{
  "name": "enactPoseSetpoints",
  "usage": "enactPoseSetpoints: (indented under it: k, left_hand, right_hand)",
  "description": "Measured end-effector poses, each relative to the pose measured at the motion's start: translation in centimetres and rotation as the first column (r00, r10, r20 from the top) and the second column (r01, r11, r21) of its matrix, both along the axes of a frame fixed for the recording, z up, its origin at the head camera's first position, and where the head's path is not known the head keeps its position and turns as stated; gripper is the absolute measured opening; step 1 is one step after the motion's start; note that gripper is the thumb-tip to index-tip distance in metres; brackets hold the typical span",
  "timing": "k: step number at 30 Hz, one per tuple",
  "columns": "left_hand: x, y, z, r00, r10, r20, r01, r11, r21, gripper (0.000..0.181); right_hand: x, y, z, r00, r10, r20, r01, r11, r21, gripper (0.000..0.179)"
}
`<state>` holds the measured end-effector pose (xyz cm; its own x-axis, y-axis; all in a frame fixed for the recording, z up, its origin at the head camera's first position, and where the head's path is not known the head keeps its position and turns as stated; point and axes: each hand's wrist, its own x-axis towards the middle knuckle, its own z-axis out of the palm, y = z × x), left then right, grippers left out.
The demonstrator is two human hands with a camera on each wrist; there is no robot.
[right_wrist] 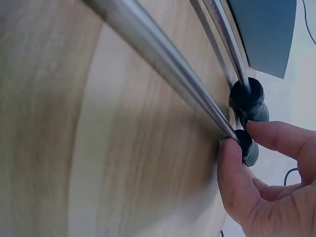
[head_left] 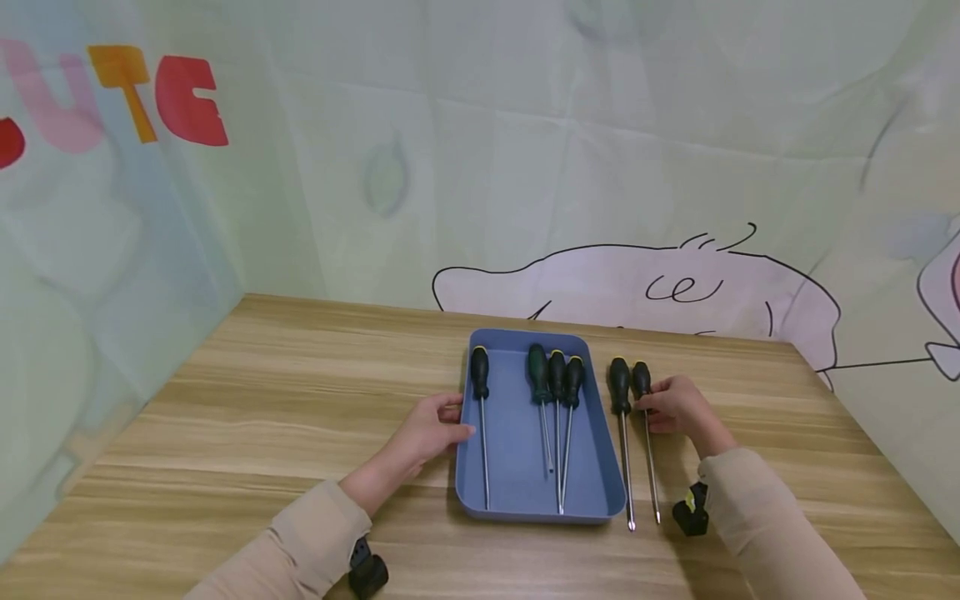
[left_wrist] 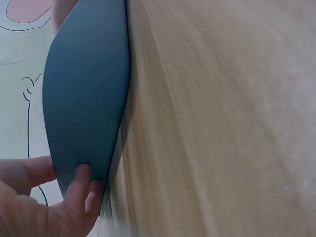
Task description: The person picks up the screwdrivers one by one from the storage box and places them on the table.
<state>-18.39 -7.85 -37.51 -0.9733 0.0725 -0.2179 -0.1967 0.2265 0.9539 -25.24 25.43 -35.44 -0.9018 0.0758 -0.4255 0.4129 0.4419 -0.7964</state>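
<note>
A blue tray (head_left: pixel 513 475) lies on the table, and my left hand (head_left: pixel 429 432) grips its left side with the thumb over the rim. In the left wrist view, fingertips press against the tray's outer wall (left_wrist: pixel 89 94). To the right of the tray, my right hand (head_left: pixel 675 406) pinches a black-handled screwdriver (head_left: pixel 641 377) near the base of its handle, thumb and index finger on either side. Close beside it lies another screwdriver (head_left: pixel 619 385), between the held one and the tray. Inside the tray, one screwdriver (head_left: pixel 480 372) lies along the left wall and three dark-handled screwdrivers (head_left: pixel 537 372) lie together at the right.
The wood-grain table (head_left: pixel 322 367) extends on both sides of the tray. A printed cloth backdrop (head_left: pixel 487 167) with cartoon drawings stands behind and beside the table. Small black devices are strapped at both wrists, such as the right wrist camera (head_left: pixel 692 511).
</note>
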Motion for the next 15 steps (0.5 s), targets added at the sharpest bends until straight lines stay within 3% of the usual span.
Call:
enactPoseSetpoints:
  k: [15]
  left_hand:
    - [-0.1, 0.1, 0.0, 1.000, 0.004, 0.007, -0.004, 1.000, 0.002, 0.051]
  right_hand:
    - [0.3, 0.3, 1.2, 0.999, 0.021, -0.037, -0.021, 1.000, -0.002, 0.053]
